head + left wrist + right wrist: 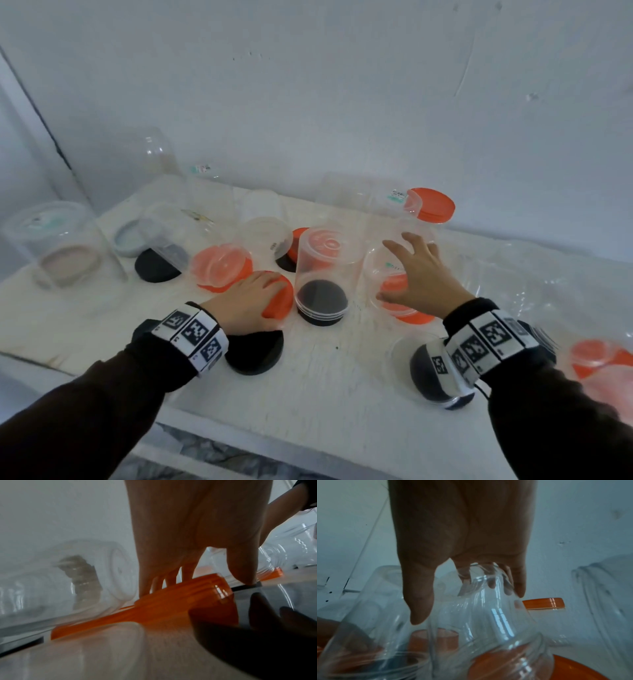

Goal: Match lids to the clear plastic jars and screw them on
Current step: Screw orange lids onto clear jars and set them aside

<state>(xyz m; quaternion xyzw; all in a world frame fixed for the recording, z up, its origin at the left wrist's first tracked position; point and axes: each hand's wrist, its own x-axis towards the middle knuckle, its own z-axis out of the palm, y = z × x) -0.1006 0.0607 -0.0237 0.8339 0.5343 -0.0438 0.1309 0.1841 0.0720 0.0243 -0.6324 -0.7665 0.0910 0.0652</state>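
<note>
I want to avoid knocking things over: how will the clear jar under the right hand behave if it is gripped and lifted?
The clear jar looks empty and thin-walled, so probably light and slightly squeezable. Its smooth, glossy plastic may slip under the right hand. It seems tilted already, so it could tip or roll.

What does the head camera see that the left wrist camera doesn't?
Only the head view shows both hands at once: the right hand reaching around a clear jar, plus black lids and the wristbands. Only the left wrist view shows the fingertips from underneath, touching the lid's edge. Both show the left hand on an orange lid.
</note>
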